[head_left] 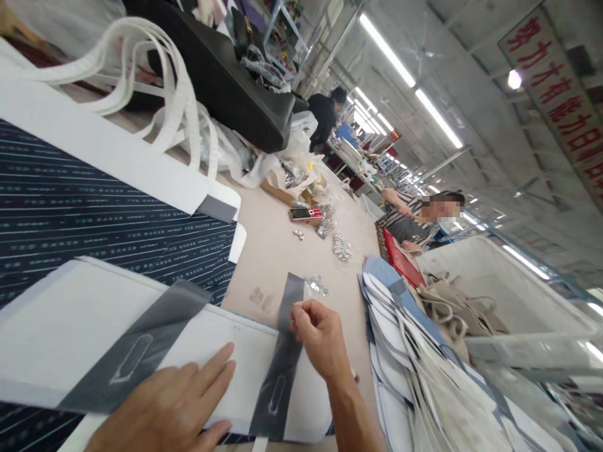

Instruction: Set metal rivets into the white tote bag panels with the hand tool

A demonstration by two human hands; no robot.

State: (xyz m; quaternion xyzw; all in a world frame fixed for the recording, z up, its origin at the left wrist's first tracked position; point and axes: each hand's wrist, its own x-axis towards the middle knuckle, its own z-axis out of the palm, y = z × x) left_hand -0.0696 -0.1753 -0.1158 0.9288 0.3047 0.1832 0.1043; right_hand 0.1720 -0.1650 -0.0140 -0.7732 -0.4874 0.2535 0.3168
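A long white bag panel (207, 339) lies in front of me, crossed by two dark grey strips, a left strip (141, 333) and a right strip (282, 358). Each strip has a narrow outlined slot. My left hand (164, 402) rests on the panel with its fingers stretched out. My right hand (323, 336) is closed in a pinch over the upper part of the right strip; what its fingertips hold is hidden. Just beyond it lies a small pile of shiny metal pieces (315, 285). Navy striped fabric (113, 207) with printed lettering lies under and behind the panel.
White straps (174, 81) and a black bag (226, 75) lie at the upper left. A red phone (306, 214) and metal fittings (342, 247) are on the table. Stacked bag panels (400, 333) stand at right. A co-worker (414, 220) in stripes is beyond a white bin (509, 282).
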